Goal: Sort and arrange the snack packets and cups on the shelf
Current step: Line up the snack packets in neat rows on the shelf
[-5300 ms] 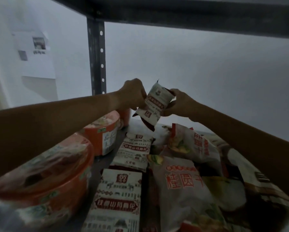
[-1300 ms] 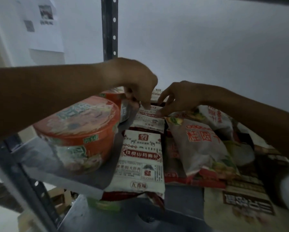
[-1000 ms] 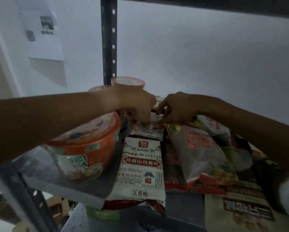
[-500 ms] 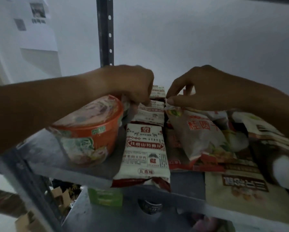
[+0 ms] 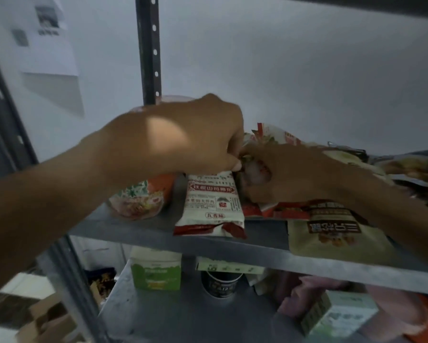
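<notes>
Left grip: the left hand (image 5: 198,142) is curled, fingertips pinching the top edge of a longan packet (image 5: 270,137) where the two hands meet; the pinch itself is blurred
Right grip: the right hand (image 5: 279,174) is curled round the same longan packet from the right, thumb and fingers bunching its clear front
Longan packet: lies on the upper shelf (image 5: 138,229), just right of the white packet, its red-and-white top corner showing behind the hands
White packet: the white packet (image 5: 211,204) with red bands lies flat at the shelf's front edge, its lower end overhanging slightly, not held
Cup: an orange noodle cup (image 5: 143,199) stands just left of the white packet, partly hidden by the left forearm
Beige pouch: a beige pouch (image 5: 331,236) lies flat at the front, right of the white packet, under the right forearm
Far right: more packets are piled there, too blurred to tell apart
Lower shelf: a green carton (image 5: 156,271), a dark cup (image 5: 221,284) and a pale green box (image 5: 339,315)
Wall: a paper notice (image 5: 47,38) hangs left of the shelf post (image 5: 148,48)
</notes>
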